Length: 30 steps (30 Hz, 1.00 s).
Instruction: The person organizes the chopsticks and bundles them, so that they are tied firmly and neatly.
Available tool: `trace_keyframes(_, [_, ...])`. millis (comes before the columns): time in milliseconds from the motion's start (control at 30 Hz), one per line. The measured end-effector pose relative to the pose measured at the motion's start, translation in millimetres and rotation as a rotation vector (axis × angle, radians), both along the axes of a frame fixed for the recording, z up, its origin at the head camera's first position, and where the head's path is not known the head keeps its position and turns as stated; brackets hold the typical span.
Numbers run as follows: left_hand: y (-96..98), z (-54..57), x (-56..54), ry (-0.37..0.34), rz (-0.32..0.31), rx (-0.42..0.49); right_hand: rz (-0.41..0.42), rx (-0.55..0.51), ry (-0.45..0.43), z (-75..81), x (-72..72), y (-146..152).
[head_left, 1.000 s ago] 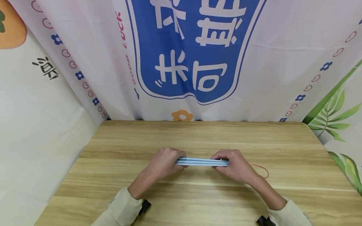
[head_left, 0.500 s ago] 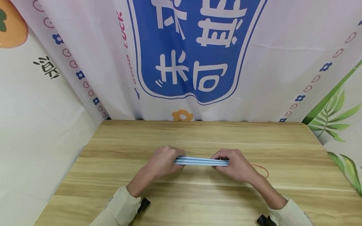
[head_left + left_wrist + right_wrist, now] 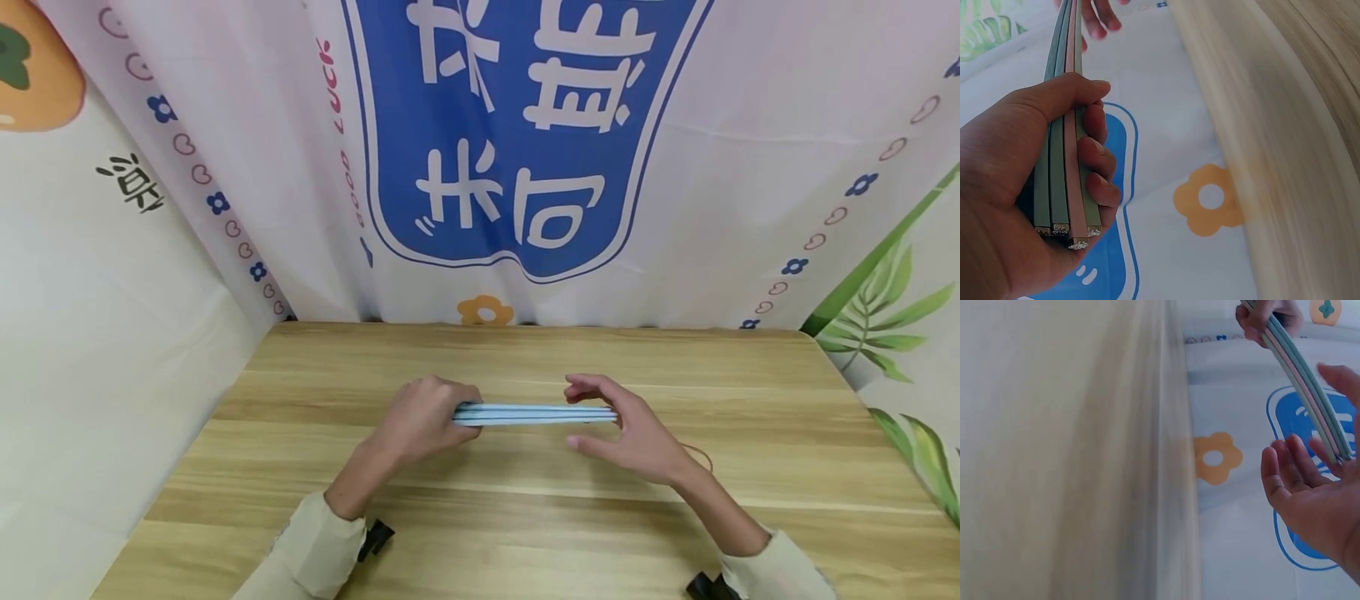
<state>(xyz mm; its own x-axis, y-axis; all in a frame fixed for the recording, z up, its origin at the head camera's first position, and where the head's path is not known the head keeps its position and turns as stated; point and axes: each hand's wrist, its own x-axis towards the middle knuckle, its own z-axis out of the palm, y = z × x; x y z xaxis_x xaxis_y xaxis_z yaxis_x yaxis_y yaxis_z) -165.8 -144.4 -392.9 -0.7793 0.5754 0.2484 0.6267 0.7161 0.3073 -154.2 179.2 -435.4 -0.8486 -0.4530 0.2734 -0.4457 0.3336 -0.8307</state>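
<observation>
A bundle of several long, slim chopsticks point(image 3: 532, 414), light blue in the head view, spans level between my hands above the table. Close up, the chopsticks point(image 3: 1075, 187) are green and pink with square, silvery ends. My left hand point(image 3: 427, 419) grips them near one end, thumb across the top and fingers curled underneath. My right hand point(image 3: 630, 429) is spread around the other end, fingers and thumb apart. In the right wrist view the far tips meet the palm side of that right hand point(image 3: 1316, 494).
The wooden table point(image 3: 525, 533) lies beneath both hands. A thin red cord point(image 3: 699, 454) loops beside the right wrist. A printed white curtain point(image 3: 712, 208) hangs along the table's back edge, with light cloth point(image 3: 150, 350) at the left. Black wrist cameras point(image 3: 375, 540) sit at both cuffs.
The right hand has loosened from holding the bundle and its fingers have spread. The left hand, still gripping, has shifted slightly left and away from me, and the bundle has moved slightly farther away.
</observation>
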Motion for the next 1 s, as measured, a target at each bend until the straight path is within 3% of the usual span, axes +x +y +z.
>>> trace_keyframes(333, [9.8,-0.1,5.1,0.01,0.009,-0.004,-0.006,-0.227,0.02,-7.6,5.0,-14])
trace_keyframes(700, [16.7,2.1,10.0,0.036,0.059,-0.004,-0.016,-0.312,0.044,-7.8,6.4,-22])
trace_keyframes(833, [14.2,4.7,9.0,0.03,0.062,-0.001,0.007,-0.312,0.078,-5.4,6.3,-19])
trace_keyframes(1000, [9.7,8.9,6.3,0.012,0.072,0.005,-0.03,-0.177,0.092,-4.3,12.6,-9])
